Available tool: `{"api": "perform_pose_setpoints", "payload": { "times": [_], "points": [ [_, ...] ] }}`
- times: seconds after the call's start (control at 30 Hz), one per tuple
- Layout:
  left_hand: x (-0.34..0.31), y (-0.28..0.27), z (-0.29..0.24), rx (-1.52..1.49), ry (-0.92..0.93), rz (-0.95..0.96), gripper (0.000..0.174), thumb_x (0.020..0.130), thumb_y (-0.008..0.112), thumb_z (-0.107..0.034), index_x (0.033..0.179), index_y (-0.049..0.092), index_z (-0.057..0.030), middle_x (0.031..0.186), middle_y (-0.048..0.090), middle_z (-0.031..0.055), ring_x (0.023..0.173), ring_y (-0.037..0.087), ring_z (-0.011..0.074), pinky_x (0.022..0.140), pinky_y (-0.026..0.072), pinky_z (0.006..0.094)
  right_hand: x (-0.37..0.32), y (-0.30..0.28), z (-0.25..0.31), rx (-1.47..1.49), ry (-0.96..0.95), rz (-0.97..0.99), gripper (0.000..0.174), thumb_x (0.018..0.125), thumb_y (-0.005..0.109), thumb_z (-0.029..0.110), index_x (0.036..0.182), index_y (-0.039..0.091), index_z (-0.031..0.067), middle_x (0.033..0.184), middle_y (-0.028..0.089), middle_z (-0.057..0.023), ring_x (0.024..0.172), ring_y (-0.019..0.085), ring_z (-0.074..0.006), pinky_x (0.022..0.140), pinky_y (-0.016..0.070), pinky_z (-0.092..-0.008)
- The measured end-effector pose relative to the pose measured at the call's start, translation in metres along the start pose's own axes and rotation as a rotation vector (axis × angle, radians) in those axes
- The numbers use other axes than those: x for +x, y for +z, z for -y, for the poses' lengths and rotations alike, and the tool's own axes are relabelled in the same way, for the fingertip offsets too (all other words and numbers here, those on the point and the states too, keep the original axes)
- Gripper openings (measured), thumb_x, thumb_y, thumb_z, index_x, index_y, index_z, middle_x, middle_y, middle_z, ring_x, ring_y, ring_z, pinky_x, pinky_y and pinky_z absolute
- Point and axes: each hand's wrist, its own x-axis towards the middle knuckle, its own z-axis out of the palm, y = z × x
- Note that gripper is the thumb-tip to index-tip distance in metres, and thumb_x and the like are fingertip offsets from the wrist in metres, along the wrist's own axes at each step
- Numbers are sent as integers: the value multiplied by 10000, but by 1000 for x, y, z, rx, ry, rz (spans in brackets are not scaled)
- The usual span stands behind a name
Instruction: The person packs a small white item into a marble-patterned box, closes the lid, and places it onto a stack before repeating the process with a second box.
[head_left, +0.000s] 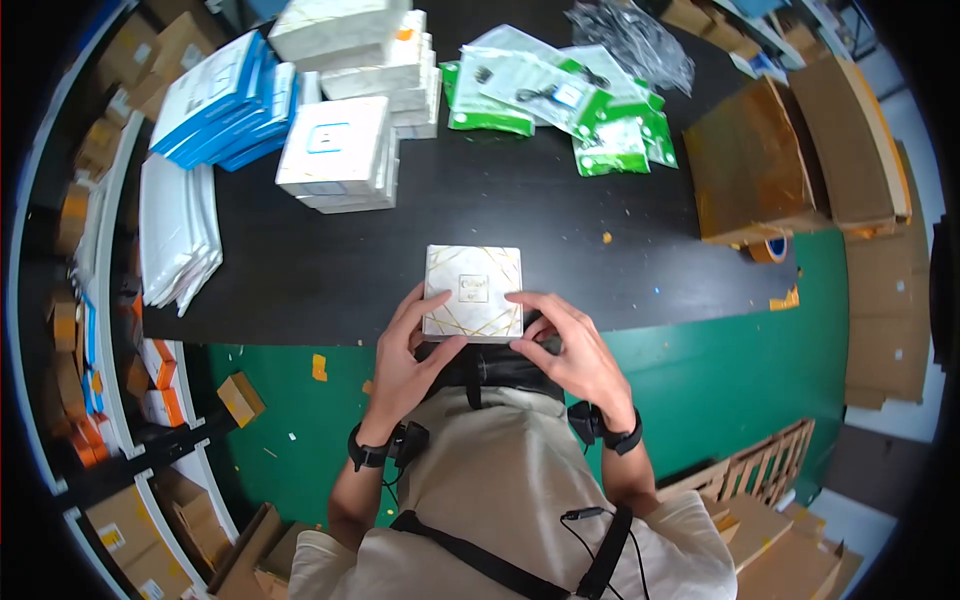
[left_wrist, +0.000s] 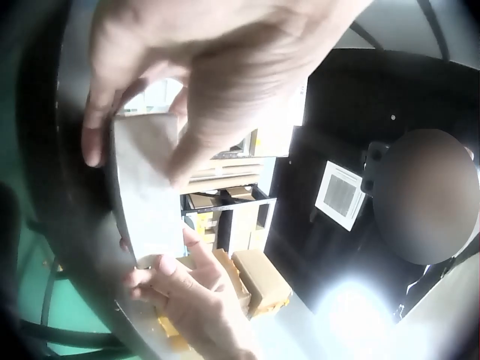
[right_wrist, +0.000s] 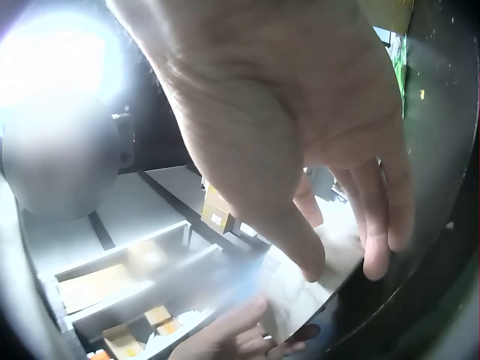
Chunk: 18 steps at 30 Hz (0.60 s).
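Observation:
A square white marbled box (head_left: 473, 290) with gold lines and a small framed label on its lid is held level at the table's near edge, in front of the person's waist. On its left side, the left hand (head_left: 402, 358) grips it, index fingertip on the lid and thumb at the near edge. The right hand (head_left: 582, 358) holds the opposite side in much the same way, its index fingertip on the lid. Seen from the left wrist, the box (left_wrist: 146, 191) shows a plain pale side wall between both hands. In the right wrist view, fingers partly hide the marbled box (right_wrist: 300, 296).
Stacked white boxes (head_left: 333, 150), blue packs (head_left: 215, 95) and white pouches (head_left: 175, 225) stand at the table's left. Green-and-white packets (head_left: 610, 140) lie at the back beside grey plastic (head_left: 640, 45). An open carton (head_left: 750, 160) and a tape roll (head_left: 768, 250) are right.

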Motion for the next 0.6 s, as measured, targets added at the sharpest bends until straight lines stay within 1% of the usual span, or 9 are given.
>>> {"api": "perform_pose_setpoints", "payload": {
  "times": [0.07,0.17,0.23,0.3,0.33,0.43,0.5,0.57,0.6],
  "points": [
    [2,-7,-7,19,45,-34,495,915,774,38,1391,653,-18,1632,426,196,1383,567,247,1084,536,355,1,9,5,-77,-105,-63,472,856,795,-22,1310,690,56,1160,709,-137,889,702,-245,828,577,-352],
    [4,-21,-38,97,260,-125,450,938,753,42,1376,661,-2,1608,464,200,1353,581,223,1045,533,320,10,18,28,-34,-228,-74,462,858,792,-27,1302,696,55,1169,710,-142,929,701,-269,839,580,-355],
    [1,-32,-69,130,272,-179,450,944,749,37,1383,656,1,1599,475,198,1346,583,219,1050,523,319,20,20,48,-15,-303,-76,457,858,791,-29,1298,699,55,1173,711,-144,949,701,-281,844,581,-356],
    [3,-44,-93,190,274,-248,452,955,742,25,1397,646,7,1583,496,194,1332,586,212,1060,502,317,38,18,71,-35,-423,-151,447,860,792,-28,1291,704,54,1178,713,-147,970,702,-290,850,581,-357],
    [12,-51,-97,201,305,-263,452,955,742,25,1397,646,7,1583,496,194,1332,586,212,1060,502,317,50,18,82,-42,-492,-198,442,862,792,-27,1287,707,54,1181,714,-149,981,702,-295,853,581,-358],
    [46,-71,-104,149,425,-429,491,973,734,-23,1446,605,14,1548,535,174,1339,573,212,1102,455,324,93,25,106,-2,-624,-281,428,871,784,-29,1284,710,54,1196,711,-151,1006,704,-306,869,580,-367],
    [68,-85,-112,174,464,-451,509,984,727,-46,1468,581,14,1539,543,169,1349,565,211,1118,442,331,115,32,114,17,-693,-323,422,875,780,-30,1283,711,54,1204,710,-153,1018,705,-311,878,579,-371],
    [87,-96,-115,212,478,-478,550,1006,713,-93,1514,532,14,1519,558,160,1367,547,209,1151,416,344,138,40,111,39,-717,-334,404,895,765,-16,1289,710,55,1228,705,-160,1046,702,-343,900,573,-395],
    [93,-101,-112,213,495,-480,550,1006,713,-93,1514,532,14,1519,558,160,1367,547,209,1151,416,344,148,43,108,49,-723,-338,395,905,758,-9,1291,709,55,1241,702,-164,1060,701,-359,911,571,-407]
  ]
}}
